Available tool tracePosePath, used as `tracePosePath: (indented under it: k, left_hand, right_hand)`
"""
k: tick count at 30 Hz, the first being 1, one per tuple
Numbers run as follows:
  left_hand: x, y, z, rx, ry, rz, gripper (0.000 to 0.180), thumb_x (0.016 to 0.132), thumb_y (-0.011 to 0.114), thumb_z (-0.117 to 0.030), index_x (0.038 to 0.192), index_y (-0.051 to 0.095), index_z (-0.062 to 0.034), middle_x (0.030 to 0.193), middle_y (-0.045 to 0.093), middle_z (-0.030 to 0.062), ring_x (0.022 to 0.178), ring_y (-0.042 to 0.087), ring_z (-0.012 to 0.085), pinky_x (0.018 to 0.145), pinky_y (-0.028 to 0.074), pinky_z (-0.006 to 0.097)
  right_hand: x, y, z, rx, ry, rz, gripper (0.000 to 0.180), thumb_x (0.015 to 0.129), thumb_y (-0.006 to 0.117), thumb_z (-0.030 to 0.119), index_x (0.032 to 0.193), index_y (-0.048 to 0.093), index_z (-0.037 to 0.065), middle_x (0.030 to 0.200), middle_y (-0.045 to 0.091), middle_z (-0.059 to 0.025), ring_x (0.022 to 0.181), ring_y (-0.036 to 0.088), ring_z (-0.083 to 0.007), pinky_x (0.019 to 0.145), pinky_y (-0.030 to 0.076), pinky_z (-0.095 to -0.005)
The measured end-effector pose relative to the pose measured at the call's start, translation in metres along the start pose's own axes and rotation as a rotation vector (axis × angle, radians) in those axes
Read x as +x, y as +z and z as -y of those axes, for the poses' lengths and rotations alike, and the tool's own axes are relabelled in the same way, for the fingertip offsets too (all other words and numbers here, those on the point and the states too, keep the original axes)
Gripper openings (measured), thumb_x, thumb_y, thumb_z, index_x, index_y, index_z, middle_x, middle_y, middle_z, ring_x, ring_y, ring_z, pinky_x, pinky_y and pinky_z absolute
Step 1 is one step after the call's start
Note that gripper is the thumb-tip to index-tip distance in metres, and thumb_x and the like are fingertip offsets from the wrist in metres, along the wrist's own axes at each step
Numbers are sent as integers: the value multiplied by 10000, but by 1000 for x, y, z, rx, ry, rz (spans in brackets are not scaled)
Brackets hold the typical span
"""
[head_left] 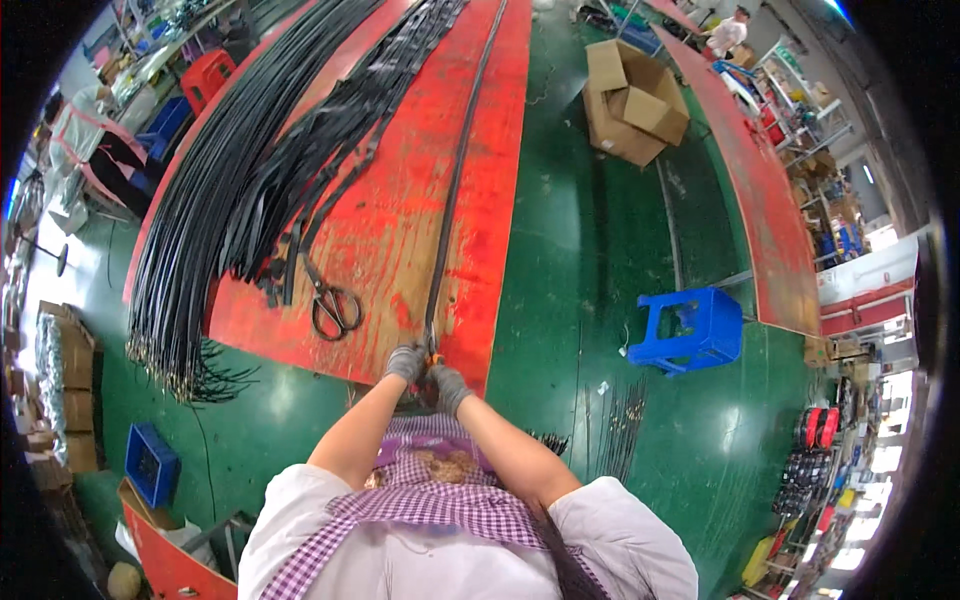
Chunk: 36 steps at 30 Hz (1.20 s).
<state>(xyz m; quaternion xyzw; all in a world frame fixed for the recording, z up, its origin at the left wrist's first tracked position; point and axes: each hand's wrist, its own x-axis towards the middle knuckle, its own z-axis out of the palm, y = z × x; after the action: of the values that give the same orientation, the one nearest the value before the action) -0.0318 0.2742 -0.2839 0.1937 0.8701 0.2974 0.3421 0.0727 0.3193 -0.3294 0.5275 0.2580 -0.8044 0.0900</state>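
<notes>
At the near end of a long red table (490, 290), both my hands wear grey gloves and are close together. A long black cable or sleeve (455, 190) runs down the table to them. My left hand (405, 362) is closed at its near end. Closed just beside it, my right hand (449, 386) has a small orange piece (436, 359) next to its fingers; what it grips is too small to tell. Scissors with black handles (337, 308) lie on the table to the left, near a pile of flat black strips (335, 130).
A thick bundle of black cables (195, 220) hangs off the table's left edge. On the green floor to the right stand a blue stool (690, 330) and an open cardboard box (635, 105). A blue crate (150, 465) sits lower left. Other people are farther off.
</notes>
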Motion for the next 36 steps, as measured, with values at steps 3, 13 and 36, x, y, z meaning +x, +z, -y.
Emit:
tracePosePath:
  k: [3,13,36]
  left_hand:
    - [-8,-19,-19,254,81,102,405,816,343,-403,941,527,-65,907,536,207,866,501,359,726,403,422]
    - [39,6,40,80,132,216,411,817,316,-392,946,546,-76,935,544,189,881,518,334,754,402,398]
    - [21,-1,36,-88,38,217,456,756,444,-427,1007,520,-54,886,569,130,805,523,214,720,404,314]
  right_hand:
    - [-53,31,18,74,-113,2,154,695,491,215,617,503,83,478,453,-70,387,433,-219,352,334,-331]
    - [4,35,6,-208,-226,-151,88,700,497,157,654,501,82,521,480,-68,412,465,-196,361,360,-320]
    - [23,25,-17,-154,-232,-181,122,715,512,167,613,491,104,502,457,-33,400,438,-157,356,332,-286]
